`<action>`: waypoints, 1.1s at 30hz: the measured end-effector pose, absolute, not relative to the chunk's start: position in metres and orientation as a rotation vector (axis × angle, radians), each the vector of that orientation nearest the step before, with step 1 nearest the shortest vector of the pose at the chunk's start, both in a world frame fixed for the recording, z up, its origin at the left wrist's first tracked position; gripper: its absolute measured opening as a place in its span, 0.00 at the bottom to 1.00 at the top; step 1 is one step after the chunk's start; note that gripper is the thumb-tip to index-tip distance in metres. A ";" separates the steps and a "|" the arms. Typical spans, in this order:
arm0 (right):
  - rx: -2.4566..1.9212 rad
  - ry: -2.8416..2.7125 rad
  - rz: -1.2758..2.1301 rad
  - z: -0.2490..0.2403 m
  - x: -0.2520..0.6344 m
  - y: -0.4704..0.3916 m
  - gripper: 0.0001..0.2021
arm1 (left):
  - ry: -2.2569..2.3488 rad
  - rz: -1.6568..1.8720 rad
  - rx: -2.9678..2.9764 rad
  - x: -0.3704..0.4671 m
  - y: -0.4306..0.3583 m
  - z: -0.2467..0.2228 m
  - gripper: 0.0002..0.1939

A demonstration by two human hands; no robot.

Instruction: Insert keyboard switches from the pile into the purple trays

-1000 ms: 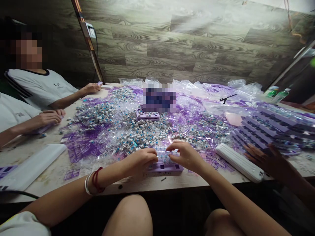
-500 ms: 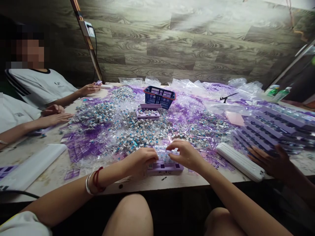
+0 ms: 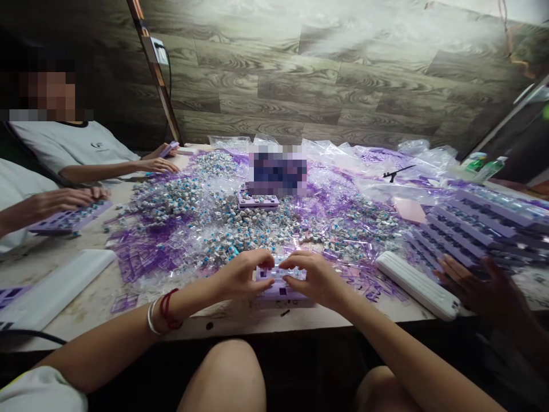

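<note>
Table (image 3: pixel 64 320) runs wide; I see bare wood only along the near edge, left and right of my hands. Behind that, a heap of small switches (image 3: pixel 240 229) on clear purple-tinted plastic fills the middle, too many to count. Stack of purple trays (image 3: pixel 472 229) at right, a co-worker's hand (image 3: pixel 476 283) against it. Two white bars: one left (image 3: pixel 55 289), one right (image 3: pixel 418 284). Small purple tray (image 3: pixel 278 290) sits just inside the near edge. Left hand (image 3: pixel 240 276) and right hand (image 3: pixel 315 277) curl over it, fingertips pinching pieces on top. No legible writing.
</note>
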State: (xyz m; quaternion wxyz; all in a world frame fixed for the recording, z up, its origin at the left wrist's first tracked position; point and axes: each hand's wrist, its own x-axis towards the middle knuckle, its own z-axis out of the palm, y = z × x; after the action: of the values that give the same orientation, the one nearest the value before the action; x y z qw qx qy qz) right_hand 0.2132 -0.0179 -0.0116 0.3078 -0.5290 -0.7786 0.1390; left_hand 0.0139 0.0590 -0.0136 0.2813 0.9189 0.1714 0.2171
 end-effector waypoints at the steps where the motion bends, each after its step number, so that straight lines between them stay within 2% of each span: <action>1: -1.385 -2.070 0.360 -0.013 0.211 -0.018 0.11 | 0.464 0.564 2.466 0.014 0.059 -0.014 0.06; 8: -1.408 -2.093 0.368 -0.019 0.204 -0.014 0.09 | 0.488 0.505 2.594 0.013 0.059 -0.013 0.05; 14: -1.435 -2.177 0.325 -0.022 0.202 -0.013 0.10 | 0.548 0.398 2.709 0.013 0.058 -0.014 0.04; 25: -1.482 -2.248 0.363 -0.016 0.201 -0.012 0.05 | 0.557 0.360 2.771 0.013 0.059 -0.016 0.03; 33: -1.446 -2.366 0.333 -0.008 0.198 -0.015 0.11 | 0.689 0.327 2.506 0.013 0.061 -0.014 0.02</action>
State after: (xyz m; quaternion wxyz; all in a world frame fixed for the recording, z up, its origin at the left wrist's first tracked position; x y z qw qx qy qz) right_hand 0.1980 -0.0147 -0.0079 0.1733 -0.5099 -0.8344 0.1176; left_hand 0.0126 0.0614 -0.0137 0.2583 0.9243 0.2540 0.1205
